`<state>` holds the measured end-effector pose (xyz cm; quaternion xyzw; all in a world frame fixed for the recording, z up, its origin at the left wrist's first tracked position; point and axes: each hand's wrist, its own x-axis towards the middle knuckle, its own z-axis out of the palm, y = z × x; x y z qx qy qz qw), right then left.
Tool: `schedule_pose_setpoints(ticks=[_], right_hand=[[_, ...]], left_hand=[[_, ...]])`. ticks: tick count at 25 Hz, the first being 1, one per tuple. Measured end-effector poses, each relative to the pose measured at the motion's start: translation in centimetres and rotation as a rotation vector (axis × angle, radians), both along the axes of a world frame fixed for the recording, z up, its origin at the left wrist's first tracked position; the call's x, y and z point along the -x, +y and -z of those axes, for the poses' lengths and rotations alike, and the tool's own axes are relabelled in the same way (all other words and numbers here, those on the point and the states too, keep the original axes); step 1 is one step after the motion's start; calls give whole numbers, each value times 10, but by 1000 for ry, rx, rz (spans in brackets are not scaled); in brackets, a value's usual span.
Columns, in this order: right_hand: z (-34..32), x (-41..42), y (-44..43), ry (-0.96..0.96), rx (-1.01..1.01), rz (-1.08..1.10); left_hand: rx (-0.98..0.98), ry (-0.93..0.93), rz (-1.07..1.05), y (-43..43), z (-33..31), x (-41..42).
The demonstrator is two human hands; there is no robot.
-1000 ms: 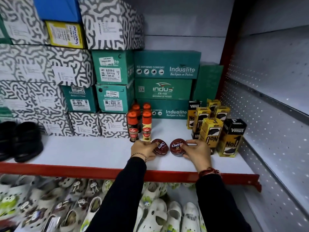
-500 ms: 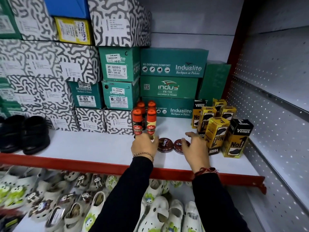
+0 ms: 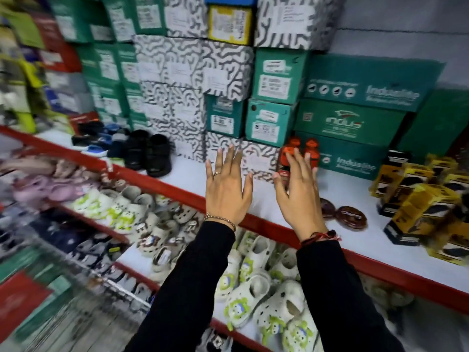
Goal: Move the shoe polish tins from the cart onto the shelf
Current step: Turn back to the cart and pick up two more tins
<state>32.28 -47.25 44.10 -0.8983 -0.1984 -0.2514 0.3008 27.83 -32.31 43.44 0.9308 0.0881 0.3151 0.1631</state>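
Observation:
Two round dark-brown shoe polish tins (image 3: 351,216) lie flat side by side on the white shelf (image 3: 330,191) with the red front edge; the left tin (image 3: 327,207) is partly hidden behind my right wrist. My right hand (image 3: 298,191) hovers open, fingers spread, just left of the tins and holds nothing. My left hand (image 3: 225,189) is open too, raised over the shelf edge further left. The cart shows as a blurred wire basket (image 3: 83,295) at the lower left.
Red-capped polish bottles (image 3: 302,153) stand behind my right hand. Yellow and black polish cartons (image 3: 416,204) crowd the shelf's right end. Stacked shoe boxes (image 3: 274,85) fill the back, black shoes (image 3: 149,153) sit at the left, white clogs (image 3: 256,275) lie on the lower shelf.
Both hands have let go of the tins and pulled back, fingers spread. The view has swung left and down with blur, so the tins now lie right of my hands.

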Motion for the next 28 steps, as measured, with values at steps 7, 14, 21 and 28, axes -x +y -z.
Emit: schedule_pose_setpoints(ticks=[7,14,21,28], right_hand=[[29,43,135,71,67,-328],[96,108,254,220,205,-629],[232,166,336,566,613,-820],[401,175,361,1004,1012,-686]], left_hand=[[9,105,-308,112,31,87],[135,243,-588,205,101,190],[835,300,-758,255,243,278],[1361,598,-982,258,412,302]])
